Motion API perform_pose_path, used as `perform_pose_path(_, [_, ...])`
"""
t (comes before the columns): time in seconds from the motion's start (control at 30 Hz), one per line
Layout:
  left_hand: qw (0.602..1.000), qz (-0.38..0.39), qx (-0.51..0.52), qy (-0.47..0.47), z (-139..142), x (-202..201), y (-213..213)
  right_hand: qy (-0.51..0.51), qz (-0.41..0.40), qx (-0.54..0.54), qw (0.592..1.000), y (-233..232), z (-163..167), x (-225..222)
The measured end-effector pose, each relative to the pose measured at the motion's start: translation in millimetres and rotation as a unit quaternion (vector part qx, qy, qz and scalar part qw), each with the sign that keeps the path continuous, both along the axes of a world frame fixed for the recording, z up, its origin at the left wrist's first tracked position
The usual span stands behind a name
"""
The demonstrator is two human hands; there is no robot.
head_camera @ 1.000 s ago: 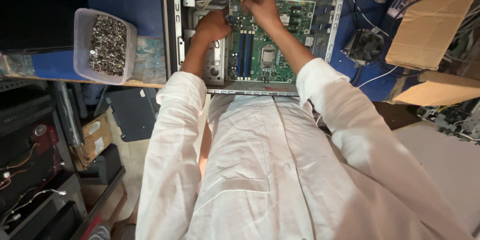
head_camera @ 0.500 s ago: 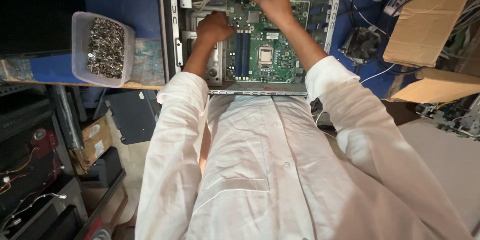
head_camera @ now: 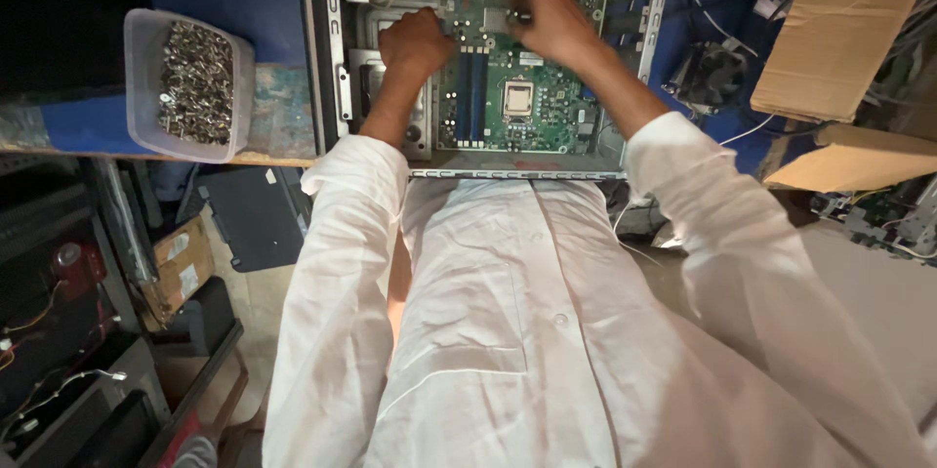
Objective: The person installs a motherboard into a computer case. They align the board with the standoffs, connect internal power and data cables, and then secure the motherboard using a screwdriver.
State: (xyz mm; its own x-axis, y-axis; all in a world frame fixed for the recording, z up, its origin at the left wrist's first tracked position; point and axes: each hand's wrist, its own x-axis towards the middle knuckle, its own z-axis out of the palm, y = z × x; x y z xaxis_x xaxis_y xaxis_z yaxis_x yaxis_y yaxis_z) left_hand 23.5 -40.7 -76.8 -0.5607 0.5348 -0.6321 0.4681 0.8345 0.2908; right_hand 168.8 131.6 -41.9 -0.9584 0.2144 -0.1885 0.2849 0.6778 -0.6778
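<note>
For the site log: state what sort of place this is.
Likely a computer repair workshop: an open computer case with a green motherboard, a tub of screws, and loose electronic parts on the bench.

The scene is seen from a single head-worn camera, aimed steeply down over the open computer case [head_camera: 332,87]. The case is framed near the top edge, at arm's reach beyond the white-coated torso.

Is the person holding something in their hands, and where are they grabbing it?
The right hand pinches something small and dark in its fingers over the green motherboard; what it is cannot be told. The left hand rests fisted on the computer case, holding nothing visible.
</note>
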Motion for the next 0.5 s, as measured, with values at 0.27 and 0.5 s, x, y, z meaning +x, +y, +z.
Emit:
perform_pose_path(0.27, [1.0, 0.004, 0.01, 0.008, -0.5, 0.4, -0.7, -0.067, 0.123, 0.305, 0.942, 7.8, -5.8, 14.7])
perform_pose_path(0.5, [1.0, 0.0, 0.012, 0.001, 0.5, 4.4, -7.2, -0.123, 0.146, 0.271, 0.943, 5.9, -12.6, 0.2])
